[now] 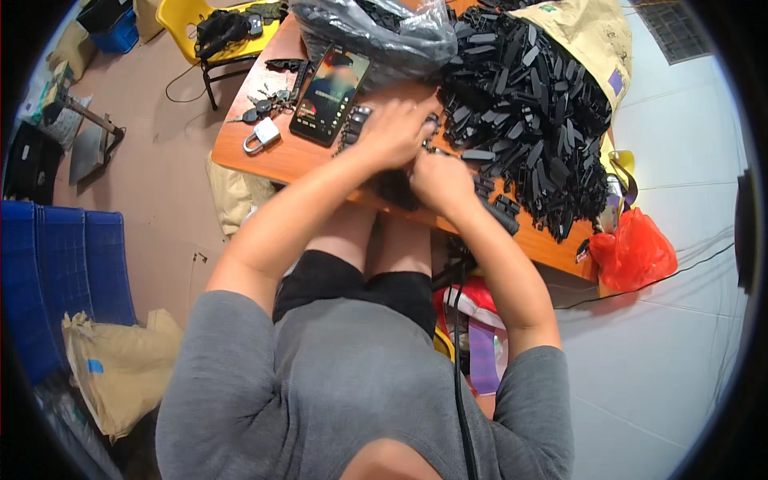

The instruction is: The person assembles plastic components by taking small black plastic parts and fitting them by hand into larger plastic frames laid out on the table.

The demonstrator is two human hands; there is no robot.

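My left hand and my right hand meet over the front edge of an orange wooden table. Both close on small black plastic parts held between them; what each finger grips is hidden. A big heap of black plastic pieces lies just right of my hands. A short row of assembled black pieces sits left of my left hand, beside a lit phone.
A padlock with keys lies at the table's left. A grey plastic bag and a tan sack sit behind. A red bag hangs right. Blue crates and a yellow chair stand left.
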